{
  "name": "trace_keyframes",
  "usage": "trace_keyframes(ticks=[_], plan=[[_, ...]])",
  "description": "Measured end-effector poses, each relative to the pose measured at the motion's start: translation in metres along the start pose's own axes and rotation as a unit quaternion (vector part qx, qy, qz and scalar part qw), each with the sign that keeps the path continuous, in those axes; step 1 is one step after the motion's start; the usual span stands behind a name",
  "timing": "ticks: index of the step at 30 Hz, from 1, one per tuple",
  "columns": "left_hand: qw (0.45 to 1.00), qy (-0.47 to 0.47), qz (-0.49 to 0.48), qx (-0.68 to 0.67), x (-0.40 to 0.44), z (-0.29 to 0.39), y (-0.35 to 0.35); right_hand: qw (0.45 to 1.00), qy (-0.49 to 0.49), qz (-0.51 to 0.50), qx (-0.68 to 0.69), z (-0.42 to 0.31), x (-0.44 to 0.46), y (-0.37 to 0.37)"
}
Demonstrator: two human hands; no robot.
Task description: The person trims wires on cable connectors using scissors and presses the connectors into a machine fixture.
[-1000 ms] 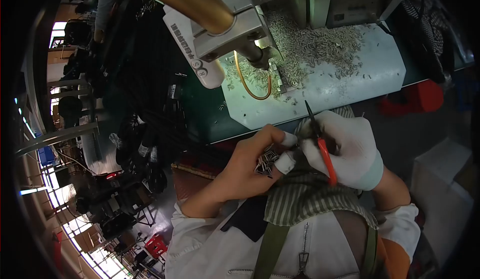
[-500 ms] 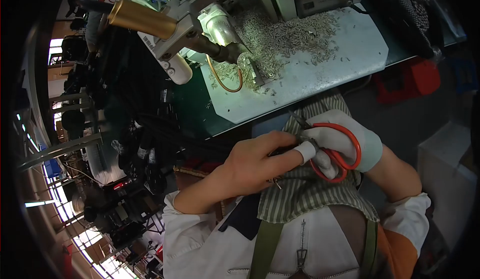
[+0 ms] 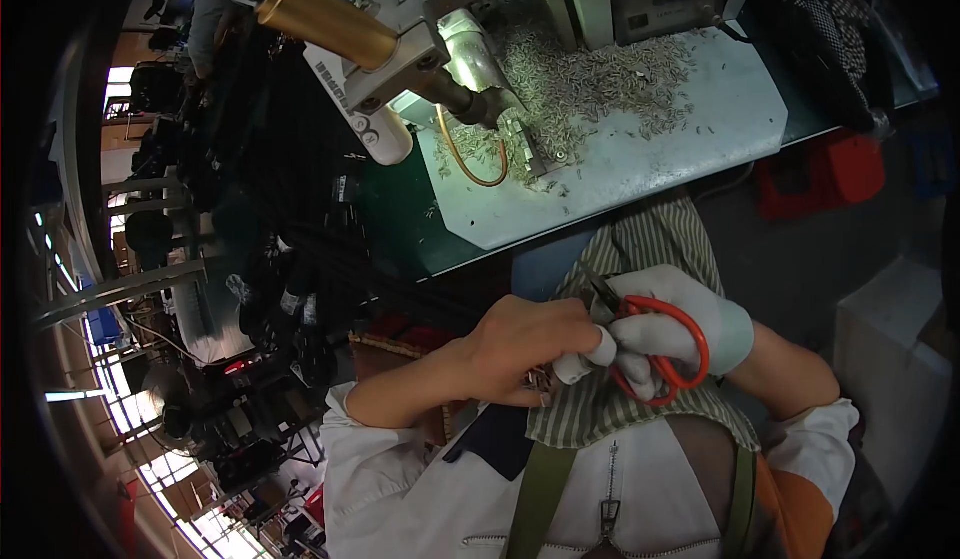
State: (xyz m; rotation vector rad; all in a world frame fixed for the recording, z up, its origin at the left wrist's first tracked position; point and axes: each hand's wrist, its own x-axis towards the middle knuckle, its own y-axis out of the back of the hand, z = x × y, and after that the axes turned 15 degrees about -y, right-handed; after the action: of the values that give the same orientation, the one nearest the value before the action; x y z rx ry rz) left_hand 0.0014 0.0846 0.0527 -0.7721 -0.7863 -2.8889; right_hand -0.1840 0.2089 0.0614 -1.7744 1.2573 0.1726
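Observation:
My left hand (image 3: 525, 344), with white covers on some fingertips, is closed around several small metal pieces (image 3: 540, 380) that show below its fingers. Its fingertips meet those of my right hand (image 3: 670, 324), which wears a white glove. Red-handled scissors (image 3: 690, 331) sit in the gloved hand, their dark blades toward the upper left. What lies between the fingertips is too small to make out. Both hands are over a striped apron (image 3: 600, 409), in front of the machine plate's edge.
A machine with a brass-coloured cylinder (image 3: 328, 21) stands over a pale plate (image 3: 690, 159) strewn with small metal pieces. A red stool (image 3: 845, 171) is at the right, above a pale box (image 3: 890, 339). A person (image 3: 207, 29) is at the upper left.
The scissors have turned in my right hand, from pointing up to lying with their loops outward. My left hand has rolled over and come to meet the right. The camera view has shifted.

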Motion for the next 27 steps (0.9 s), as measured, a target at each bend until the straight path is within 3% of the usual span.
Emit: trace_keyframes(ticks=[1,2,3,4,5,8,9,10,11,13,17,18,20,21,23,25,27], plan=[[0.989,0.03,0.103,-0.101,-0.005,-0.001,-0.002,0.998,0.057,0.037,0.013,0.0,0.003,-0.01],[0.964,0.129,0.172,-0.159,-0.008,0.004,-0.003,0.954,0.145,0.188,-0.184,0.001,0.007,-0.015],[0.92,0.225,0.238,-0.215,-0.01,0.009,-0.003,0.954,0.145,0.185,-0.184,0.0,0.013,-0.019],[0.87,0.253,0.308,-0.291,-0.005,0.012,-0.002,0.892,0.232,0.275,-0.272,-0.001,0.019,-0.022],[0.869,0.254,0.311,-0.288,-0.001,0.017,0.003,0.807,0.314,0.356,-0.352,-0.002,0.024,-0.024],[0.859,0.299,0.328,-0.254,0.0,0.021,0.011,0.848,0.277,0.361,-0.271,-0.005,0.028,-0.029],[0.903,0.269,0.31,-0.125,-0.005,0.018,0.006,0.85,0.276,0.357,-0.272,-0.004,0.033,-0.028],[0.929,0.235,0.284,0.007,-0.008,0.015,0.002,0.772,0.336,0.416,-0.344,-0.002,0.038,-0.026],[0.928,0.237,0.288,0.009,-0.01,0.013,0.0,0.678,0.392,0.468,-0.409,-0.001,0.042,-0.025],[0.914,0.232,0.331,0.033,-0.01,0.008,-0.002,0.652,0.376,0.469,-0.462,-0.004,0.037,-0.021],[0.926,0.204,0.313,0.058,-0.006,0.002,-0.006,0.596,0.297,0.482,-0.569,0.008,0.036,-0.023],[0.923,0.212,0.316,0.058,-0.005,0.001,-0.006,0.597,0.295,0.484,-0.568,0.008,0.035,-0.022],[0.921,0.218,0.318,0.058,-0.001,0.0,-0.01,0.688,0.245,0.447,-0.516,0.007,0.033,-0.021],[0.911,0.199,0.356,0.066,0.001,0.001,-0.015,0.689,0.245,0.448,-0.515,0.006,0.032,-0.021],[0.899,0.182,0.392,0.072,0.002,0.0,-0.017,0.846,0.23,0.35,-0.331,0.002,0.029,-0.021],[0.946,0.124,0.226,0.199,-0.004,-0.002,-0.012,0.861,0.216,0.344,-0.306,-0.002,0.026,-0.022],[0.955,0.136,0.191,0.179,-0.001,0.0,-0.003,0.876,0.201,0.336,-0.279,0.0,0.027,-0.021]])
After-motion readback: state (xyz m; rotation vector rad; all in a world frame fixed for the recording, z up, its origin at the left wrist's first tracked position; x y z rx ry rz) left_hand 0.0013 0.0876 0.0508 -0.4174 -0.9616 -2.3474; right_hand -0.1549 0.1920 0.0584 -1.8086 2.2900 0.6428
